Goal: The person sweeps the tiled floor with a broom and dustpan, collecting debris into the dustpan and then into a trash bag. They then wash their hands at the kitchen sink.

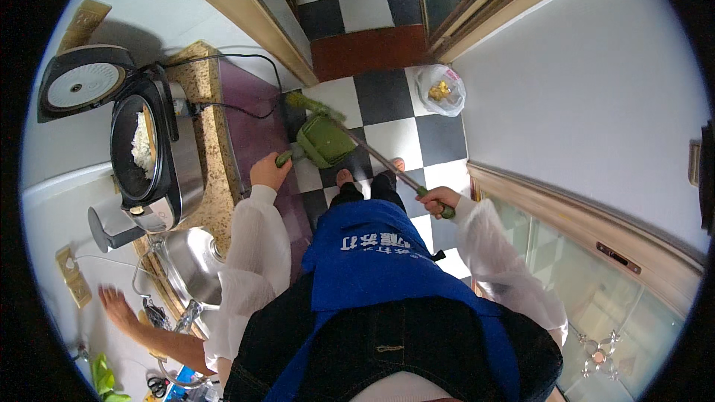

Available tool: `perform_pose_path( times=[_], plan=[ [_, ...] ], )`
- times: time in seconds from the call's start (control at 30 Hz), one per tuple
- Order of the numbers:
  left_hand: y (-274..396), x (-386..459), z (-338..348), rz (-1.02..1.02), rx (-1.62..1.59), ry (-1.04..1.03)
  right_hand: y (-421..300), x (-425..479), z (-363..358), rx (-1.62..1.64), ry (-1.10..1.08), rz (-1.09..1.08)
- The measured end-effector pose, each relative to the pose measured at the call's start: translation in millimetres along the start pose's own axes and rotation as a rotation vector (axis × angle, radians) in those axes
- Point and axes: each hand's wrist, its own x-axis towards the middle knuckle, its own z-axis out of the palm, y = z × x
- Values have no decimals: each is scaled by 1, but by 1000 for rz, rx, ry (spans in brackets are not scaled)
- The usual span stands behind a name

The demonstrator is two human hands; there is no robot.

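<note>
My left hand (271, 172) grips the short handle of a green plastic dustpan (333, 142), which hangs over or rests on the checkered floor before my feet; the height is hard to tell. My right hand (439, 202) is closed around the green grip of a broom (382, 159). Its metal shaft slants away to the left. The broom's green bristle head (306, 104) lies just beyond the dustpan, partly overlapping its far edge in view, close to the purple cabinet front (254, 106).
An open rice cooker (190, 173) with white rice stands on the speckled counter (211, 117), its black cord looping past the edge. Behind it is a steel sink (198, 268). Another person's hand (118, 307) reaches in there. A bag-lined bin (455, 97) stands by the right wall.
</note>
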Motion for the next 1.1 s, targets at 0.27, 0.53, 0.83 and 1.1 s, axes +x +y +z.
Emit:
perform_pose_path(
  times=[0.27,0.53,0.83,1.1],
  plan=[
    [5,-11,-7,-395,-201,46,-64,133,0,-1164,714,-130],
    [16,14,12,-362,-111,141,-6,159,-54,-914,-106,-216],
    [78,24,-16,-391,-161,147,-19,-56,-43,-626,241,-154],
    [126,71,-22,-412,-426,327,-101,-36,-83,-567,483,-327]
  ],
)
